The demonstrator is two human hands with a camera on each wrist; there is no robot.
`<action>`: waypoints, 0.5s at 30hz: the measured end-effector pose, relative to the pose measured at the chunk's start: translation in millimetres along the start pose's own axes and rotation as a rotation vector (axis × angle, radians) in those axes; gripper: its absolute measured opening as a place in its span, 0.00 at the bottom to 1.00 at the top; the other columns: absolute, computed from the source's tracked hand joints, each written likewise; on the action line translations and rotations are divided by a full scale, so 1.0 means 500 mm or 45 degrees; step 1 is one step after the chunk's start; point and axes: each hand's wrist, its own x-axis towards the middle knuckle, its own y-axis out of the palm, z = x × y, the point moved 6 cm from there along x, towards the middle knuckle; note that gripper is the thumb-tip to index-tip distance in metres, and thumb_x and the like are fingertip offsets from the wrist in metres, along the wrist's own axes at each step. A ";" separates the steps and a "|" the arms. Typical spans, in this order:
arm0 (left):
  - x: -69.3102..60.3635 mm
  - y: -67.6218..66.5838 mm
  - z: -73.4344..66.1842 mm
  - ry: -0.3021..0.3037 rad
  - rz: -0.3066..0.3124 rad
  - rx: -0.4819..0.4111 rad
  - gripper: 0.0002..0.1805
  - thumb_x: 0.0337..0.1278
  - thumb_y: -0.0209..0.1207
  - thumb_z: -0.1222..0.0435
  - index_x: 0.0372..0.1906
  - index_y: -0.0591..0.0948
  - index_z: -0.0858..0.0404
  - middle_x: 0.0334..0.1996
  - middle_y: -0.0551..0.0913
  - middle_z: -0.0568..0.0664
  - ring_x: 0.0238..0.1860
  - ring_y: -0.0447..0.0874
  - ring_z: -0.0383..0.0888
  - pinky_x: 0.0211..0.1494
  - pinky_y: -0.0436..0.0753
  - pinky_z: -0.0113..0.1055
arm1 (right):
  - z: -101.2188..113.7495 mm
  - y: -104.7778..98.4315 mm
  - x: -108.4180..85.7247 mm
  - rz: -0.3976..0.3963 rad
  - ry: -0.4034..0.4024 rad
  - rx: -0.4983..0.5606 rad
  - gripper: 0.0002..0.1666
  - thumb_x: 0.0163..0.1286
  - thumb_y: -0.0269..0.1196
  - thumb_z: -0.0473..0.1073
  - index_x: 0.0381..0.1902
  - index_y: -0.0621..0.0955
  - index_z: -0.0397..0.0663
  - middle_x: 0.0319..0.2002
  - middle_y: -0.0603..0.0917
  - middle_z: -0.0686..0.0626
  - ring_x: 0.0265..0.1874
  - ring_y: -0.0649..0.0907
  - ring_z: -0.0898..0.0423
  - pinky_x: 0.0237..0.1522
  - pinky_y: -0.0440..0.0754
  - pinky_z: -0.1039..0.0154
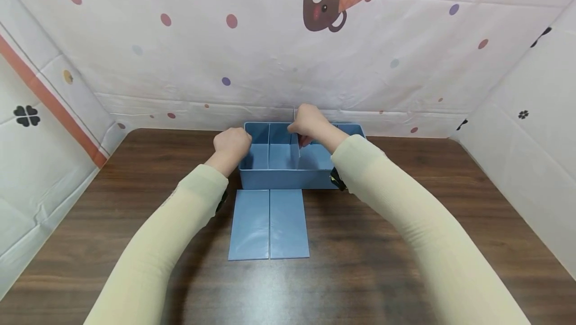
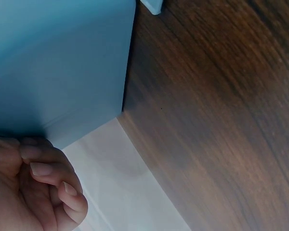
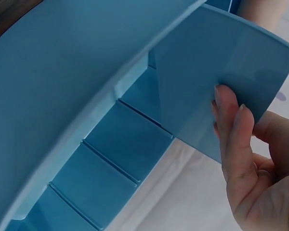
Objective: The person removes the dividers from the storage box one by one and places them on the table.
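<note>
A long blue storage box stands near the back of the table, with one thin divider upright inside its left part. My left hand grips the box's left end at the rim; in the left wrist view, the curled fingers lie against its wall. My right hand pinches another blue divider between thumb and fingers. This panel stands upright, tilted and partly inside the box, its upper end above the back rim. Grooves run along the box's inner wall.
Two flat blue panels lie side by side on the brown wooden table, in front of the box. A white dotted cloth hangs close behind the box, and cloth also covers both sides.
</note>
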 end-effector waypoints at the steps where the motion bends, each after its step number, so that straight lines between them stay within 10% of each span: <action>1: 0.000 -0.001 0.000 -0.002 0.000 -0.002 0.28 0.82 0.39 0.59 0.27 0.83 0.63 0.30 0.86 0.57 0.28 0.78 0.46 0.31 0.80 0.41 | 0.000 -0.002 0.000 -0.002 -0.001 0.001 0.16 0.75 0.60 0.40 0.29 0.84 0.35 0.12 0.78 0.50 0.10 0.79 0.59 0.42 0.90 0.52; 15: -0.001 0.000 -0.003 0.010 0.025 0.027 0.25 0.81 0.41 0.62 0.26 0.83 0.62 0.29 0.85 0.56 0.27 0.74 0.45 0.30 0.77 0.40 | 0.007 -0.031 -0.014 -0.002 -0.019 0.049 0.15 0.74 0.60 0.40 0.27 0.82 0.38 0.13 0.79 0.50 0.11 0.80 0.59 0.25 0.86 0.63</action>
